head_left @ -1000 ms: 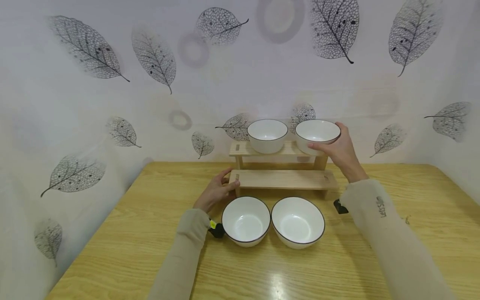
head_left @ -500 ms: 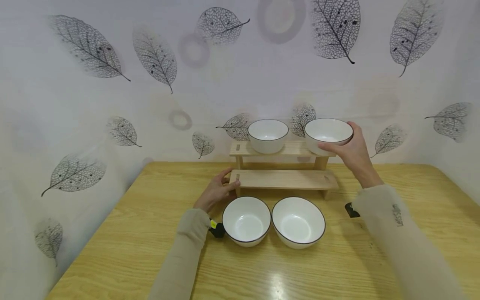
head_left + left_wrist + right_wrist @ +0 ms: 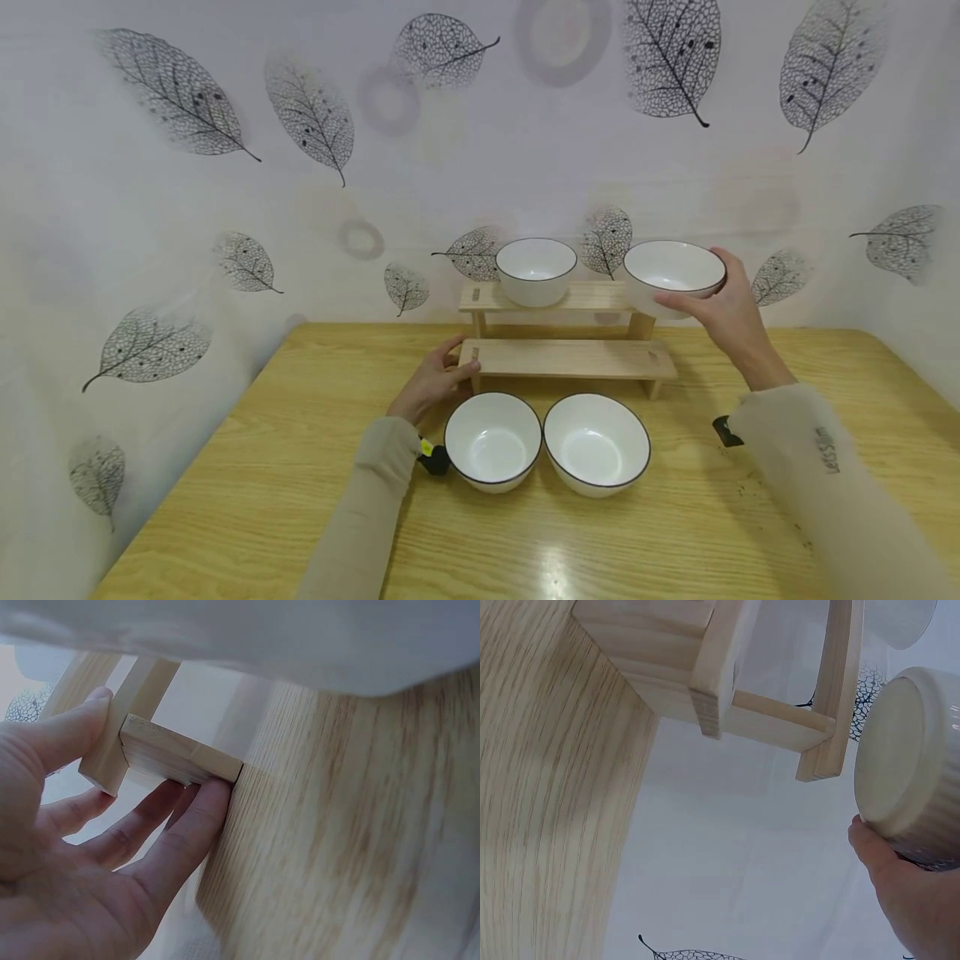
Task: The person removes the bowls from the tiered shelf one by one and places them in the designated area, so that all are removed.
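My right hand [image 3: 731, 312] grips a white bowl [image 3: 671, 271] with a dark rim, thumb on its near side and fingers behind. In the right wrist view the underside of this held bowl [image 3: 892, 750] shows, apart from the two-tier wooden stand [image 3: 832, 690]. Over at the stand's left end, my left hand [image 3: 433, 379] holds the lower shelf [image 3: 562, 358]. The left wrist view has the thumb on the shelf's top and fingers [image 3: 187, 840] against the leg below. Another white bowl [image 3: 534, 275] sits on the upper shelf, toward the left.
Two more white bowls, a left one [image 3: 492, 442] and a right one [image 3: 596, 446], stand side by side on the wooden table [image 3: 262, 500] before the stand. Behind rises a pale wall covering [image 3: 480, 183] printed with leaves.
My right hand has carried its bowl rightward off the upper shelf, past the shelf's right end. The left hand and the other bowls have stayed put.
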`<state>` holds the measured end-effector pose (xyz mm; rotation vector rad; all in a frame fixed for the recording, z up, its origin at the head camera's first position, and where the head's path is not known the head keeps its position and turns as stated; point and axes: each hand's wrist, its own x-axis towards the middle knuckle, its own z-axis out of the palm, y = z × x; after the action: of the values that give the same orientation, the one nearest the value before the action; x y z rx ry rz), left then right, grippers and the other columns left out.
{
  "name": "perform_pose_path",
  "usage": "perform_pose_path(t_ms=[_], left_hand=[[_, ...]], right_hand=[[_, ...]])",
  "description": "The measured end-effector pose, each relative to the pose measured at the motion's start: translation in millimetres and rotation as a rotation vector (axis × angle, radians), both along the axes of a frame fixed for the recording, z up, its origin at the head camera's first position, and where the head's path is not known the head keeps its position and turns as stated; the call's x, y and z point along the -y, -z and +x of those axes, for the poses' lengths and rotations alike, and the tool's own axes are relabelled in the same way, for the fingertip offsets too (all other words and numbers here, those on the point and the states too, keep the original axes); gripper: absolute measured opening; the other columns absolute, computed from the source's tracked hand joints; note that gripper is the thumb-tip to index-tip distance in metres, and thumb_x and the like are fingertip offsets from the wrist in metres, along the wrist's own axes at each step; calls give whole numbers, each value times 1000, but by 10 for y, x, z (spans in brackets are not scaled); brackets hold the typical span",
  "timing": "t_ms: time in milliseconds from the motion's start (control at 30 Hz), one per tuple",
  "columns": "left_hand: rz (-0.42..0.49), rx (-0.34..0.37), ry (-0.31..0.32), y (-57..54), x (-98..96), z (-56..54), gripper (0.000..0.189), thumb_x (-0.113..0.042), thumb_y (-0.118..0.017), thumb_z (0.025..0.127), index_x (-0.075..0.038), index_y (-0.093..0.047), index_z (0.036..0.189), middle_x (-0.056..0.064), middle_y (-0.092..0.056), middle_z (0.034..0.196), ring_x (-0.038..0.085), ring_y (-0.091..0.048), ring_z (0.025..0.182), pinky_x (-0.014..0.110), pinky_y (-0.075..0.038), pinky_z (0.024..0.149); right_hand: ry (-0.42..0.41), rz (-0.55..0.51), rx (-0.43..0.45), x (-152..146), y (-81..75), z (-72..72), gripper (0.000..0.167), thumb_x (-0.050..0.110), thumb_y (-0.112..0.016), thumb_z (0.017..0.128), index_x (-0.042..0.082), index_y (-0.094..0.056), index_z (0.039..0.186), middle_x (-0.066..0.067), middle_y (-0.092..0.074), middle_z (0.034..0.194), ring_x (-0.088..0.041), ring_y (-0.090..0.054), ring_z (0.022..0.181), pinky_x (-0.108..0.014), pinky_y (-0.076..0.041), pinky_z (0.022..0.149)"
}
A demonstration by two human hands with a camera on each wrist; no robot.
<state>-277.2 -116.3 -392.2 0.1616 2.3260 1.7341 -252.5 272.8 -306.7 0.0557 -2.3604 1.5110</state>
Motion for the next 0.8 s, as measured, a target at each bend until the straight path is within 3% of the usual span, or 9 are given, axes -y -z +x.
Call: perform_pose_path(t_ms=[233,467,633,800], left_hand=[[-3,-4,1,-8,-4,2,67,-12,-64,102,-5,-29,159,30,-54,136,25,-62,100,28,-52,73],[-3,-2,4,-1,7,0,68,-13,-64,102,-5,-28,160,29,-54,135,28,-62,102,31,-53,78],[-14,-3,13,-9,5,5,68,-15,-64,102,-5,-28,160,29,-53,137,30,-62,107,37,-54,85],[-8,5,9,-7,6,6,69,-14,-63,103,-5,-27,160,29,-53,136,29,-62,105,34,-54,81]], right_hand=[[0,42,-2,-68,0,109,103,25,-81,89,1,-12,161,-25,-25,158,-40,-34,135,-41,-37,108],[-10,65,-20,-121,13,198,101,20,-81,88,1,-14,160,-26,-27,156,-41,-36,133,-18,-40,96],[-17,78,-26,-159,31,278,99,19,-81,89,1,-14,160,-27,-28,155,-41,-36,131,-12,-40,88],[-36,85,-42,-187,52,343,98,16,-81,89,2,-15,160,-29,-29,153,-41,-36,129,-7,-40,81]])
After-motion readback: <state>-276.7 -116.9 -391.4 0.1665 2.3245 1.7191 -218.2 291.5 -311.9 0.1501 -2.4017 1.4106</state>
